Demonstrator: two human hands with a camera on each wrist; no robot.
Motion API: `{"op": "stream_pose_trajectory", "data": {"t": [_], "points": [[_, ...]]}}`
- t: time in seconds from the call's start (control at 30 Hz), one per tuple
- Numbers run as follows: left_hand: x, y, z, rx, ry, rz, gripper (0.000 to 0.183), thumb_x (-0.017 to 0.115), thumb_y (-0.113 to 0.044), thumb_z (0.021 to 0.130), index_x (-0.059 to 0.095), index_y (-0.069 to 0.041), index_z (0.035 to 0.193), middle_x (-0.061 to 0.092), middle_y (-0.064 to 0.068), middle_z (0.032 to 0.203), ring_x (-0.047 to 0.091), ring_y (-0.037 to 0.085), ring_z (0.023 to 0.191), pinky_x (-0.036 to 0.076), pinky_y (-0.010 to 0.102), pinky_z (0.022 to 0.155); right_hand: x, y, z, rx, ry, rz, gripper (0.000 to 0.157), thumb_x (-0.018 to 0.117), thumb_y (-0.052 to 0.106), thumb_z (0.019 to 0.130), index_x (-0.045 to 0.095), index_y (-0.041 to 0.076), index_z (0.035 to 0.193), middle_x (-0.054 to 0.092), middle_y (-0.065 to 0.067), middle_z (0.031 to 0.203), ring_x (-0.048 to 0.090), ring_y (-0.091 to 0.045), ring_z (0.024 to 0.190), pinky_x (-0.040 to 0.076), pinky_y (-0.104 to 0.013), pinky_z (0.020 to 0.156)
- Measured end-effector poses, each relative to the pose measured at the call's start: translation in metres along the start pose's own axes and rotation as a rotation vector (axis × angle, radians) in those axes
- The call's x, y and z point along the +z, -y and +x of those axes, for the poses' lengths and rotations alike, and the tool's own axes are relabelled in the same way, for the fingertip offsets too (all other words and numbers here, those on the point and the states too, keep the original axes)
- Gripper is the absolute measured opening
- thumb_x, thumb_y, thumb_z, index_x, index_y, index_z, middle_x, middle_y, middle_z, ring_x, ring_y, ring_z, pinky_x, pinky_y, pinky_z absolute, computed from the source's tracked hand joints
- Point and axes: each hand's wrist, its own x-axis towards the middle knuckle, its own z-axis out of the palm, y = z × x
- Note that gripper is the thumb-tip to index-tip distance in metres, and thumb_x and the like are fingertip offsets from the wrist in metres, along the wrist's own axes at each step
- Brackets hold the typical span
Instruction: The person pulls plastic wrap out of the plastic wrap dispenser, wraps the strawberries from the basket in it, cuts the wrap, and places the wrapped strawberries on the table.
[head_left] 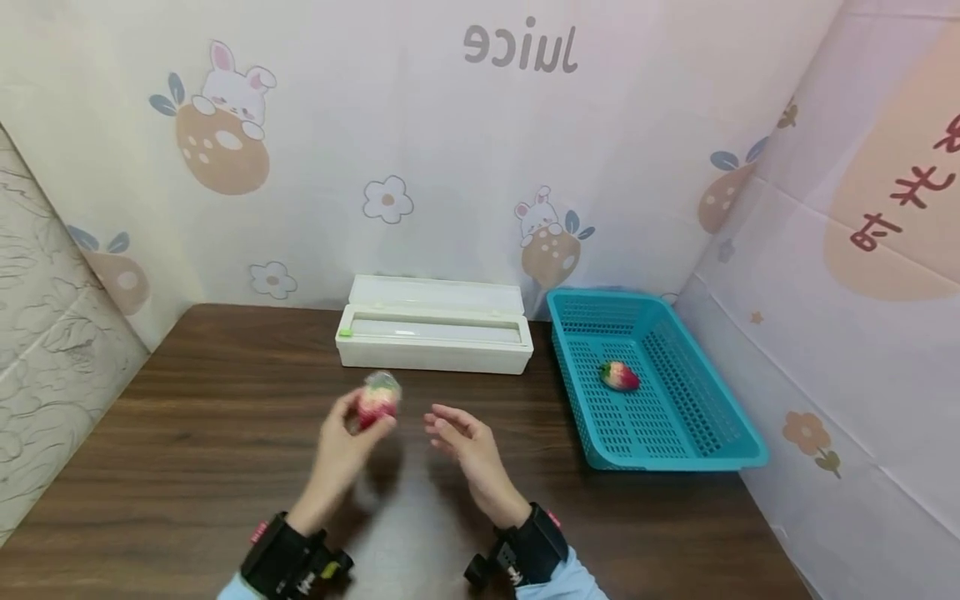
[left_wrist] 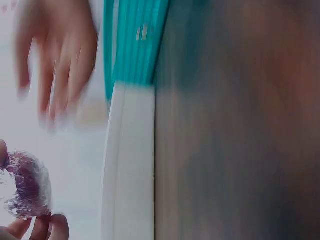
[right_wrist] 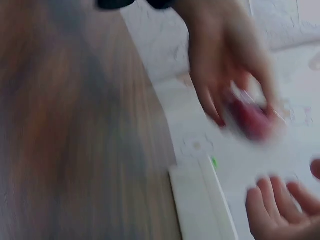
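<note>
Snugly between left fingers (left_wrist: 59,227), wrapped strawberry (head_left: 377,403), right fingers (head_left: 456,415) nearby.

Grey "Juice" (head_left: 527,52) in reverse on the back sheet (head_left: 450,242) — red characters (head_left: 912,188) on the right sheet (head_left: 825,350)

Film (head_left: 384,380) on strawberry (head_left: 377,405): clear, glossy, crinkled. Tabletop (head_left: 210,425): wood-grained, slight sheen. Basket (head_left: 675,462): perforated plastic. Long box (head_left: 435,355): smooth plastic (backdrop (head_left: 450,242) looks like faintly creased cloth).
</note>
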Motion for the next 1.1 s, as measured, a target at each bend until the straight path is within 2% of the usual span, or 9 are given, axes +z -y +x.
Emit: {"op": "stream_pose_trajectory", "data": {"t": [0.13, 0.23, 0.3, 0.4, 0.47, 0.6, 0.7, 0.87, 1.1], "points": [[-0.058, 0.003, 0.038, -0.051, -0.088, 0.185, 0.070, 0.065, -0.029, 0.085, 0.031, -0.001, 0.139, 0.045, 0.022, 0.131, 0.048, 0.029, 0.115, 0.044, 0.030, 0.091, -0.027, 0.005, 0.002, -0.018, 0.084, -0.219, 0.041, 0.055, 0.027, 0.091, 0.054, 0.001, 0.122, 0.060, -0.020, 0.118, 0.058, -0.029, 0.109, 0.045, -0.040, 0.094], [-0.096, 0.010, 0.068, -0.049, -0.110, 0.363, 0.073, 0.061, -0.035, 0.086, 0.030, 0.005, 0.139, 0.043, 0.028, 0.132, 0.045, 0.036, 0.116, 0.040, 0.043, 0.093, -0.045, 0.007, 0.003, -0.030, 0.096, -0.369, 0.039, 0.054, 0.026, 0.092, 0.055, 0.000, 0.122, 0.060, -0.020, 0.117, 0.058, -0.029, 0.108, 0.046, -0.040, 0.093], [-0.113, 0.016, 0.085, -0.032, -0.098, 0.462, 0.073, 0.059, -0.036, 0.087, 0.030, 0.009, 0.137, 0.042, 0.032, 0.129, 0.045, 0.040, 0.115, 0.039, 0.048, 0.092, -0.054, 0.008, 0.004, -0.023, 0.074, -0.421, 0.039, 0.054, 0.025, 0.092, 0.055, -0.001, 0.122, 0.061, -0.020, 0.116, 0.059, -0.028, 0.107, 0.046, -0.040, 0.092], [-0.130, 0.026, 0.104, -0.006, -0.081, 0.579, 0.068, 0.058, -0.032, 0.088, 0.034, 0.013, 0.132, 0.046, 0.035, 0.124, 0.047, 0.042, 0.110, 0.041, 0.049, 0.087, -0.064, 0.007, 0.004, -0.001, 0.031, -0.445, 0.038, 0.054, 0.024, 0.092, 0.056, -0.001, 0.120, 0.062, -0.019, 0.114, 0.060, -0.027, 0.105, 0.047, -0.041, 0.091], [-0.138, 0.032, 0.112, 0.001, -0.072, 0.635, 0.064, 0.058, -0.029, 0.087, 0.036, 0.015, 0.129, 0.048, 0.036, 0.121, 0.050, 0.043, 0.105, 0.042, 0.049, 0.084, -0.068, 0.005, 0.005, 0.003, 0.011, -0.490, 0.037, 0.055, 0.025, 0.092, 0.057, 0.000, 0.119, 0.063, -0.017, 0.112, 0.060, -0.026, 0.103, 0.048, -0.041, 0.089], [-0.147, 0.039, 0.120, -0.015, -0.063, 0.693, 0.061, 0.058, -0.026, 0.087, 0.039, 0.017, 0.126, 0.049, 0.037, 0.118, 0.051, 0.044, 0.102, 0.042, 0.050, 0.084, -0.074, 0.001, 0.008, -0.048, -0.031, -0.716, 0.034, 0.058, 0.027, 0.090, 0.060, 0.006, 0.116, 0.064, -0.010, 0.112, 0.058, -0.024, 0.105, 0.048, -0.041, 0.085], [-0.143, 0.044, 0.122, -0.015, -0.035, 0.695, 0.061, 0.059, -0.025, 0.086, 0.040, 0.017, 0.125, 0.049, 0.037, 0.118, 0.051, 0.045, 0.101, 0.041, 0.051, 0.085, -0.082, -0.002, 0.005, -0.070, -0.088, -0.867, 0.034, 0.059, 0.028, 0.088, 0.062, 0.008, 0.115, 0.064, -0.008, 0.114, 0.058, -0.025, 0.106, 0.048, -0.042, 0.083], [-0.140, 0.048, 0.124, -0.010, -0.054, 0.706, 0.062, 0.059, -0.025, 0.085, 0.038, 0.017, 0.126, 0.048, 0.037, 0.119, 0.050, 0.047, 0.103, 0.041, 0.052, 0.085, -0.088, -0.003, 0.004, -0.054, -0.110, -0.913, 0.035, 0.059, 0.030, 0.088, 0.062, 0.008, 0.115, 0.064, -0.009, 0.112, 0.059, -0.025, 0.104, 0.049, -0.042, 0.082], [-0.145, 0.048, 0.127, -0.019, -0.096, 0.723, 0.061, 0.059, -0.027, 0.086, 0.039, 0.016, 0.125, 0.049, 0.037, 0.118, 0.051, 0.047, 0.100, 0.042, 0.051, 0.079, -0.090, -0.003, 0.004, -0.036, -0.103, -0.898, 0.032, 0.060, 0.028, 0.088, 0.062, 0.008, 0.113, 0.065, -0.008, 0.110, 0.060, -0.023, 0.101, 0.050, -0.041, 0.080]]}}
